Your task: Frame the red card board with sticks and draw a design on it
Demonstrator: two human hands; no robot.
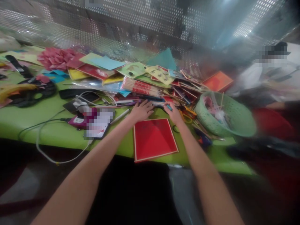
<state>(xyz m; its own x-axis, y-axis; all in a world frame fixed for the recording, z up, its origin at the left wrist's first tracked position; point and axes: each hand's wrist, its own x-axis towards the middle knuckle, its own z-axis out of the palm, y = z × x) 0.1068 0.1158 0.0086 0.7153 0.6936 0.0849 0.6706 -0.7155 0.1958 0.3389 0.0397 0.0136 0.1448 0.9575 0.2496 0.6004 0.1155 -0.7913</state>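
Observation:
My left hand (142, 111) lies palm down with its fingers spread, over the near edge of a heap of pens and sticks. My right hand (173, 113) is closed around a slim teal pen (168, 107), only part of which shows between the fingers. Just below both hands, a red square card (155, 139) with pale strips along its edges rests flat near the table's front edge. Orange-handled scissors (189, 112) are right of my right hand. Behind my hands is a bundle of wooden sticks (142, 87) with red-printed wrapping.
On the green table (70, 137), a phone (99, 123) and a purple power strip (81, 120) with trailing cables lie left. A green basket (243, 123) holding scraps stands right. Coloured cards (105, 62) and a pink paper flower (56, 57) fill the back. Another person (269, 75) is at far right.

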